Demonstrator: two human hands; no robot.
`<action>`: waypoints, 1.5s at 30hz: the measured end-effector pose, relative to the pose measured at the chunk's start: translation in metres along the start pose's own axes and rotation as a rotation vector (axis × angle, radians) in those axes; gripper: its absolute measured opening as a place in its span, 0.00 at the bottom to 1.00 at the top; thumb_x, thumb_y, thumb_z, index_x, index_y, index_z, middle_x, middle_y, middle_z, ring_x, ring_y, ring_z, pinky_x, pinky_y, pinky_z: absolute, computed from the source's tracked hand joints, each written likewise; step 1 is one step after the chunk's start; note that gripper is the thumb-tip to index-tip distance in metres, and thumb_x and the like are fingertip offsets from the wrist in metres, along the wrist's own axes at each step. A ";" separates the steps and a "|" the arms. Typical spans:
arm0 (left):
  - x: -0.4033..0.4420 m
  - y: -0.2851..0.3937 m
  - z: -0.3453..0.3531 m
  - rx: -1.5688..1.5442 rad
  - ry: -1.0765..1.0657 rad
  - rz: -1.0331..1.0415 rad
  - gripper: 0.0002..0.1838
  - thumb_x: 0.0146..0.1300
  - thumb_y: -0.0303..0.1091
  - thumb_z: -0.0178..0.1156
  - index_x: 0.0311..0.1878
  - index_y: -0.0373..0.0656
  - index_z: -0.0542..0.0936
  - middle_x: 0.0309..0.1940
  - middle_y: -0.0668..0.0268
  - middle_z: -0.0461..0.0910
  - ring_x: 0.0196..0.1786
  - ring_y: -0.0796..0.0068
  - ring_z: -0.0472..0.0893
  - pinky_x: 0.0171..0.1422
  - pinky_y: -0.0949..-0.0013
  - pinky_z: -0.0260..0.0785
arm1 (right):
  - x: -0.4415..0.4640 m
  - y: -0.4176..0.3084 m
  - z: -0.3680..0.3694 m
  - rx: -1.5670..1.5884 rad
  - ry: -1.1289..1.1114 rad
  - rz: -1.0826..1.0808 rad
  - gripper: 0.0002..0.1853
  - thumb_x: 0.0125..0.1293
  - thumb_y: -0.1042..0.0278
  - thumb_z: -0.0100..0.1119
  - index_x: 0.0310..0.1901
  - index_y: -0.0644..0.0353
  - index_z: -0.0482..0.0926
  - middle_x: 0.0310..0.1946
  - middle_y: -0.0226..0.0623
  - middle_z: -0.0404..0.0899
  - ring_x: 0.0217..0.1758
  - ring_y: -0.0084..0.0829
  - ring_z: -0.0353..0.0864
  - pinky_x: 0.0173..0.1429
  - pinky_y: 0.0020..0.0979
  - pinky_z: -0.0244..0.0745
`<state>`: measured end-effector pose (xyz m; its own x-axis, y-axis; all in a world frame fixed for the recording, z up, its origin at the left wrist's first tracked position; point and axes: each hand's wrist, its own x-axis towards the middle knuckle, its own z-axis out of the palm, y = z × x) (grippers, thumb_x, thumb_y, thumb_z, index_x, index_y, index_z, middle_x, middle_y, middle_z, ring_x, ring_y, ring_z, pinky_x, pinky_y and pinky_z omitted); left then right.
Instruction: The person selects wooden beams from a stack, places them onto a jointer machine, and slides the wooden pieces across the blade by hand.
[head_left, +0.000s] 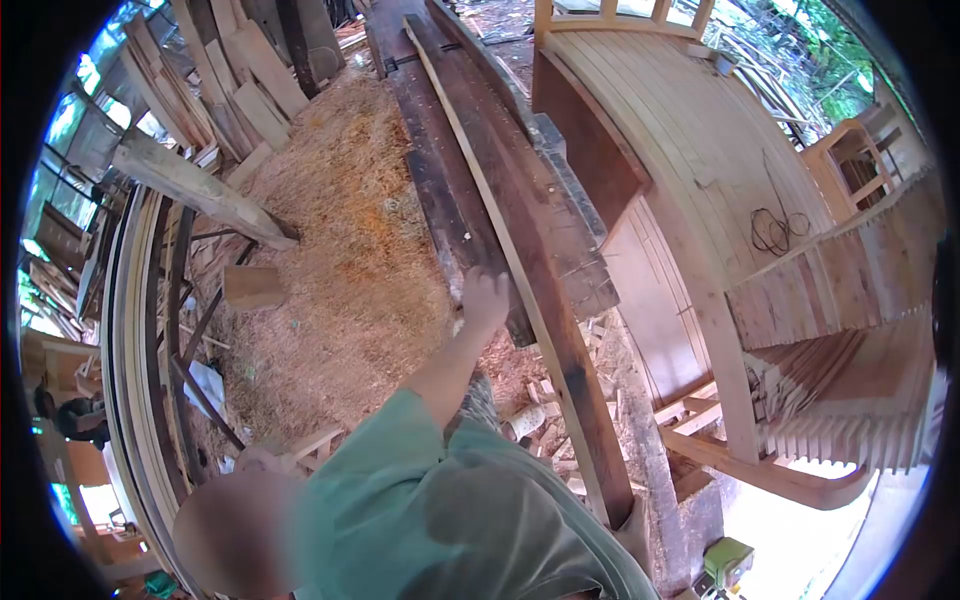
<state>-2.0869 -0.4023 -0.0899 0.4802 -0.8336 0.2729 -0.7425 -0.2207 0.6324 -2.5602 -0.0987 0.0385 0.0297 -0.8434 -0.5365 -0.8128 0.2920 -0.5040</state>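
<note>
Left hand [485, 297] at dark wooden bench [445, 190], left of long brown pale-edged wooden plank [583, 420]; right hand [632, 532] seemingly at plank's near end. Can't make out either grip. Best: plank steady, evenly supported.

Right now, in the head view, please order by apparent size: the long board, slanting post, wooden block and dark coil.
1. Long board
2. Slanting post
3. Wooden block and dark coil: too alike to rank
</note>
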 end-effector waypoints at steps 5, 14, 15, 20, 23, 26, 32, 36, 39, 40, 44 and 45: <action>0.051 0.034 0.035 -0.003 -0.098 0.018 0.29 0.73 0.49 0.54 0.51 0.24 0.80 0.69 0.33 0.64 0.71 0.32 0.65 0.75 0.41 0.60 | 0.001 0.022 0.028 -0.148 0.074 0.227 0.58 0.38 0.60 0.85 0.70 0.66 0.59 0.62 0.57 0.68 0.67 0.59 0.69 0.68 0.52 0.68; 0.117 -0.007 0.053 0.141 -0.208 0.045 0.30 0.71 0.50 0.55 0.52 0.25 0.81 0.75 0.33 0.56 0.75 0.32 0.59 0.79 0.40 0.53 | 0.079 -0.027 0.036 0.004 -0.010 0.185 0.59 0.39 0.59 0.85 0.73 0.64 0.58 0.64 0.57 0.66 0.69 0.59 0.67 0.70 0.51 0.67; 0.133 -0.013 0.057 0.183 -0.219 0.014 0.30 0.71 0.51 0.54 0.54 0.27 0.81 0.77 0.36 0.54 0.77 0.32 0.57 0.78 0.36 0.52 | 0.090 -0.046 0.037 0.004 0.009 0.155 0.59 0.39 0.59 0.85 0.73 0.64 0.58 0.64 0.57 0.66 0.69 0.59 0.67 0.71 0.50 0.67; 0.200 0.004 0.051 0.160 -0.277 -0.016 0.31 0.71 0.52 0.54 0.52 0.27 0.82 0.78 0.36 0.52 0.78 0.32 0.54 0.80 0.36 0.47 | 0.087 -0.066 0.038 -0.052 0.105 0.127 0.57 0.38 0.62 0.83 0.71 0.64 0.59 0.62 0.56 0.67 0.64 0.59 0.69 0.69 0.48 0.67; 0.186 0.015 0.070 0.197 -0.428 0.084 0.34 0.72 0.56 0.52 0.53 0.25 0.82 0.79 0.33 0.47 0.80 0.31 0.49 0.82 0.37 0.41 | 0.048 -0.027 0.026 -0.132 0.129 0.339 0.53 0.37 0.63 0.82 0.66 0.66 0.61 0.58 0.55 0.68 0.61 0.56 0.70 0.67 0.48 0.68; 0.159 0.034 0.068 0.316 -0.440 0.149 0.33 0.72 0.56 0.51 0.50 0.29 0.85 0.80 0.33 0.44 0.83 0.36 0.42 0.81 0.30 0.32 | 0.027 0.003 0.022 -0.170 0.151 0.435 0.51 0.38 0.63 0.81 0.65 0.66 0.62 0.57 0.54 0.68 0.60 0.55 0.71 0.66 0.48 0.68; 0.167 0.030 0.073 0.266 -0.372 0.145 0.28 0.71 0.50 0.51 0.46 0.29 0.86 0.80 0.35 0.46 0.83 0.39 0.44 0.82 0.32 0.32 | 0.025 0.006 0.026 -0.170 0.176 0.508 0.47 0.39 0.62 0.79 0.61 0.66 0.63 0.54 0.52 0.68 0.57 0.52 0.71 0.64 0.47 0.69; 0.220 0.011 0.089 0.262 -0.345 0.150 0.28 0.71 0.48 0.50 0.45 0.29 0.87 0.79 0.36 0.49 0.83 0.40 0.46 0.82 0.33 0.33 | 0.049 -0.018 0.038 -0.168 0.194 0.507 0.44 0.40 0.62 0.78 0.59 0.66 0.64 0.52 0.50 0.68 0.56 0.50 0.71 0.63 0.47 0.69; 0.280 -0.018 0.104 0.255 -0.283 0.193 0.27 0.71 0.47 0.50 0.45 0.30 0.87 0.79 0.36 0.50 0.83 0.40 0.47 0.83 0.33 0.33 | 0.076 -0.050 0.051 -0.172 0.203 0.498 0.42 0.41 0.61 0.76 0.57 0.66 0.65 0.51 0.49 0.68 0.55 0.48 0.71 0.62 0.47 0.69; 0.302 -0.027 0.107 0.264 -0.263 0.218 0.27 0.71 0.47 0.50 0.45 0.29 0.87 0.79 0.36 0.50 0.83 0.40 0.46 0.83 0.33 0.32 | 0.087 -0.062 0.057 -0.172 0.205 0.493 0.41 0.41 0.61 0.76 0.56 0.66 0.65 0.50 0.49 0.68 0.54 0.48 0.71 0.61 0.47 0.69; 0.383 -0.052 0.102 0.242 -0.286 0.234 0.26 0.71 0.46 0.49 0.44 0.30 0.87 0.79 0.36 0.51 0.83 0.40 0.47 0.83 0.33 0.33 | 0.137 -0.126 0.081 -0.140 0.231 0.497 0.39 0.39 0.68 0.75 0.54 0.66 0.65 0.50 0.48 0.67 0.54 0.46 0.71 0.61 0.45 0.69; 0.403 -0.059 0.105 0.237 -0.309 0.236 0.26 0.71 0.45 0.49 0.43 0.30 0.87 0.79 0.36 0.51 0.82 0.39 0.48 0.83 0.33 0.34 | 0.149 -0.142 0.087 -0.130 0.233 0.495 0.38 0.39 0.70 0.74 0.54 0.66 0.64 0.50 0.48 0.67 0.53 0.45 0.71 0.60 0.45 0.69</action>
<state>-1.8985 -0.7780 -0.0938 0.1501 -0.9790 0.1381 -0.9186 -0.0864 0.3856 -2.3901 -0.2262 -0.0284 -0.4909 -0.7015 -0.5166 -0.7624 0.6329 -0.1349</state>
